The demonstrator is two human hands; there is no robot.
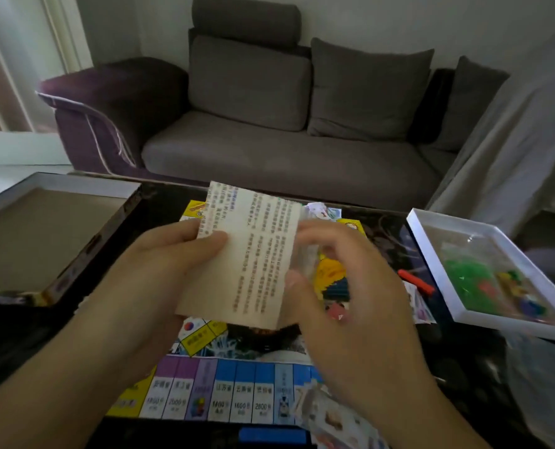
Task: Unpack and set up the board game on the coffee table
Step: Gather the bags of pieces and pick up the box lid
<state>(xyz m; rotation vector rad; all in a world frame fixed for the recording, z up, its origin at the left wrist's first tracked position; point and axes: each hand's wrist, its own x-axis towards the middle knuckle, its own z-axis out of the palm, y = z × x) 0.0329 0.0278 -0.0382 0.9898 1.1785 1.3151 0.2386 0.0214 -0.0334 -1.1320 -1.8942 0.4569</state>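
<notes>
- Blue object point(272, 435), bottom centre: lying at the near edge, partly cut off; you cannot tell what it is.
- Game board point(224, 393), lower centre: lying unfolded on the dark coffee table point(464, 367), its near row of purple and blue squares facing you.
- Paper notes point(331, 416), lower right of the board: lying loose, overlapping the board's corner.
- Your left hand point(169, 254), centre left: gripping the printed rules sheet point(253, 254), thumb pressing on its face, holding it above the board.
- Your right hand point(344, 286), centre right: fingers curling at the sheet's right edge, blurred; whether they are pinching it cannot be told.
- Red piece point(417, 281), right of centre: lying on the table beside the board.
- White tray point(431, 251), right edge: holding a clear bag with green and mixed-colour pieces point(483, 280).
- Box lid point(42, 228), left: lying open side up.
- Grey sofa point(269, 124), upper centre: standing beyond the table.
</notes>
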